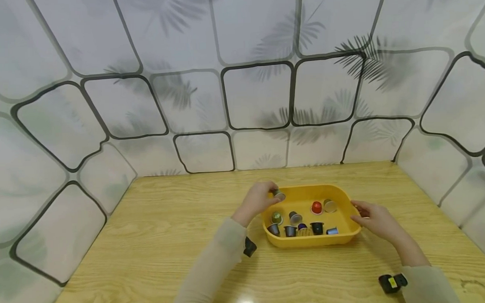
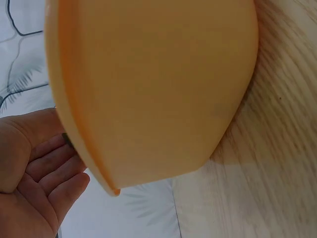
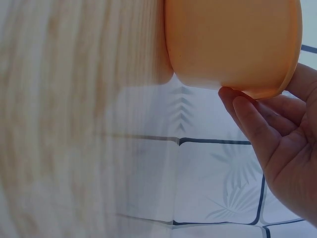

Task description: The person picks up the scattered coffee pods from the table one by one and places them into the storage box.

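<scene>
A yellow plastic basin [image 1: 314, 241] stands on the table and holds several coffee capsules. Over its far left corner, my left hand [image 1: 257, 201] pinches a greenish coffee capsule [image 1: 280, 195] between thumb and fingers. In the left wrist view the basin's wall [image 2: 163, 94] hides most of that capsule. My right hand [image 1: 376, 218] grips the basin's right rim, with thumb and fingers on either side of it. Inside lie a red capsule [image 1: 316, 207], a beige one [image 1: 330, 205], a green one [image 1: 276, 217], a black one [image 1: 317, 228] and a blue one [image 1: 332, 231], among others.
The light wooden table [image 1: 157, 243] runs back to a wall covering [image 1: 258, 97] with dark outlines and leaf prints. This covering also rises at the left and right sides. A small black device [image 1: 250, 247] is at the left wrist, another [image 1: 393, 283] at the right.
</scene>
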Demonstrator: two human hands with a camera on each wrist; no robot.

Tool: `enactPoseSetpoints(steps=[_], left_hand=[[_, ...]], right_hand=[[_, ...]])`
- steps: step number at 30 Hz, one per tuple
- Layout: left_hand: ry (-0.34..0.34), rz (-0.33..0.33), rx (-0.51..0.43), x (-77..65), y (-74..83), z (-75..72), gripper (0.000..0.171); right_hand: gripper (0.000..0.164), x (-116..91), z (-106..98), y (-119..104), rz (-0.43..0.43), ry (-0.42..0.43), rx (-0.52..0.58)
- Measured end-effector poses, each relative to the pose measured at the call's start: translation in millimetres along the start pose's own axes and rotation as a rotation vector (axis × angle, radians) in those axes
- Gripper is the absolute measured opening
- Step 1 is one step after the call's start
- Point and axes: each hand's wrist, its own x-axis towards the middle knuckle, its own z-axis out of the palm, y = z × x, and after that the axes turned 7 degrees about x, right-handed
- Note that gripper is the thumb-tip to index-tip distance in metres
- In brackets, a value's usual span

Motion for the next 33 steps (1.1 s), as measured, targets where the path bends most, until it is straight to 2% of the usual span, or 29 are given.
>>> enactPoseSetpoints(steps=[14, 21, 26, 33], left_hand=[[-0.054, 0.009, 0.058, 4.1, 2.5, 14.8, 0.025], [-0.089, 0.039, 0.109, 5.2, 1.9, 20.1, 0.023], [-0.098, 0.059, 0.162, 6.2, 1.6, 24.3, 0.023], [-0.11, 0.065, 0.18, 7.0, 2.4, 27.5, 0.019]], right_hand=[[0.049, 0.1, -0.8, -1.8, 0.002, 0.0, 0.003], [0.049, 0.3, -0.5, -1.4, 0.019, -0.002, 0.006], [0.048, 0.2, -0.4, -1.0, 0.015, 0.0, 0.003], [0.048, 0.6, -0.2, -0.9, 0.008, -0.001, 0.005]])
